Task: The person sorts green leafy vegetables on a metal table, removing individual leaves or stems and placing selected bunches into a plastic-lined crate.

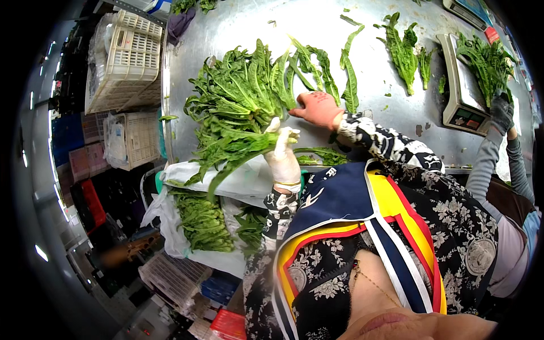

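Observation:
My left hand (282,148), in a white glove, grips the stem end of a leafy green bunch (238,142), whose leaves hang over the table's near edge. A large heap of long-leaved greens (238,85) lies on the metal table (382,127) just beyond it. My right hand (318,109), in a coral-red glove, reaches palm down over the table beside the stem ends of some loose leaves (314,63). Its fingertips are partly hidden, so I cannot tell whether it holds anything. Below my left hand, a plastic-lined container (195,255) holds more greens (204,225).
At the right, a co-worker's gloved hand (501,112) holds greens (484,63) over a weighing scale (467,102). A small leafy bunch (401,55) lies left of the scale. White plastic crates (131,55) stand beyond the table's left edge. A purple cloth (180,25) rests at the table's corner.

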Motion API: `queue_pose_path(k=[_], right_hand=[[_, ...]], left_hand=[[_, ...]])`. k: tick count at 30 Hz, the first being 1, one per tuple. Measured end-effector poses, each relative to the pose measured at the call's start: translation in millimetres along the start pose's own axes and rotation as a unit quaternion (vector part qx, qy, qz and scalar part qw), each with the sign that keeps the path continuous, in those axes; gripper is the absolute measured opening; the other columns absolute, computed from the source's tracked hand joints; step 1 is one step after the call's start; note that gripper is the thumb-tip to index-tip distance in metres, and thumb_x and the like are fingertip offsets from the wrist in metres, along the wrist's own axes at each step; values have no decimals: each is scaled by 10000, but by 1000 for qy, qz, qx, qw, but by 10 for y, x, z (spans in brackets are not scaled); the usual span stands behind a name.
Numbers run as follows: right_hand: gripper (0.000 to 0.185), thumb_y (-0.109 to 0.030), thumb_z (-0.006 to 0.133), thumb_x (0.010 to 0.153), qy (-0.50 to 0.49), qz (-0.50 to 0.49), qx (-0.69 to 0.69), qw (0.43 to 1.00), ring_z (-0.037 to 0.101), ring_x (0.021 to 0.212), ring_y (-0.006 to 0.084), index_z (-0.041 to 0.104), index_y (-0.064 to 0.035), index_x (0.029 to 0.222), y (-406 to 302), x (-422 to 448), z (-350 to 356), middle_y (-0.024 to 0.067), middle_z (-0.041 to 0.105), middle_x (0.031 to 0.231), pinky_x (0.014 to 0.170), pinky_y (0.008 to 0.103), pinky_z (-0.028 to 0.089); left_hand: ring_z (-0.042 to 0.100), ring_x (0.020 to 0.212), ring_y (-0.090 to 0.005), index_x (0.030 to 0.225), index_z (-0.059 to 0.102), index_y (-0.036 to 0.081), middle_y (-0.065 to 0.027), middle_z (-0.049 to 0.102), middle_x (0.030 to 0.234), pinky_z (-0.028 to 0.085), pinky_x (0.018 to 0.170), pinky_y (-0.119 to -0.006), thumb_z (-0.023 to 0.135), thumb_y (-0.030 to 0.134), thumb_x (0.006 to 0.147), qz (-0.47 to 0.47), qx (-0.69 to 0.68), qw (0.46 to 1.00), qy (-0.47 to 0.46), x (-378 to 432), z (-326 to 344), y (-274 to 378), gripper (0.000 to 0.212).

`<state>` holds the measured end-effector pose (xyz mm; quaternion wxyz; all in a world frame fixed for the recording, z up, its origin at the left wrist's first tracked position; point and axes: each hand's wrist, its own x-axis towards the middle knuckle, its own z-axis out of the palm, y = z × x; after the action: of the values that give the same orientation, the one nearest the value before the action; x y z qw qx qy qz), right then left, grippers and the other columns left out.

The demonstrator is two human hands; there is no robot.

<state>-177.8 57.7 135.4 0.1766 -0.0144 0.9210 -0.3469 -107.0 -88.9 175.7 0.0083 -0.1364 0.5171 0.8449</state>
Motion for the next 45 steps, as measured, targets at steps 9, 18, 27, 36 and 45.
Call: queue_pose_path(k=[9, 18, 27, 36, 45], right_hand=[[282, -302, 552, 876, 150, -88, 160, 972, 611, 871, 353, 590, -33, 950, 57, -180, -63, 182, 627, 902, 773, 415, 474], [227, -238, 598, 834, 154, -234, 159, 947, 582, 628, 308, 575, -16, 796, -188, -600, -436, 155, 562, 669, 571, 395, 447], [316, -284, 634, 860, 45, -9, 341, 939, 609, 687, 134, 589, 18, 943, 163, -620, -479, 66, 632, 769, 622, 267, 478], [315, -248, 681, 844, 113, -163, 218, 956, 615, 787, 172, 592, -14, 1036, -290, -659, -547, 102, 639, 861, 682, 295, 487], [275, -249, 530, 922, 38, -157, 320, 933, 624, 693, 193, 629, 7, 915, -203, -622, -449, 114, 641, 744, 655, 310, 482]], left_hand=[[523, 711, -78, 1087, 596, 50, -7, 594, 936, 431, 659, -225, 649, 3, 848, -47, -11, 998, 46, 125, 15, -58, 250], [582, 910, -133, 1143, 591, 16, -68, 639, 1049, 468, 790, -270, 572, 120, 930, -250, -201, 935, -151, 388, 130, -65, 238], [466, 621, -96, 1146, 584, -10, -50, 641, 929, 408, 624, -237, 564, 160, 941, -156, -207, 963, -73, 484, 348, 276, 267], [590, 914, -126, 1123, 593, 72, -11, 622, 1004, 476, 778, -255, 658, 48, 853, -46, -44, 997, -42, 316, 466, 199, 279], [548, 801, -105, 1088, 607, 81, -12, 631, 972, 443, 689, -264, 655, 156, 886, -122, -136, 978, -104, 290, 241, 90, 221]])
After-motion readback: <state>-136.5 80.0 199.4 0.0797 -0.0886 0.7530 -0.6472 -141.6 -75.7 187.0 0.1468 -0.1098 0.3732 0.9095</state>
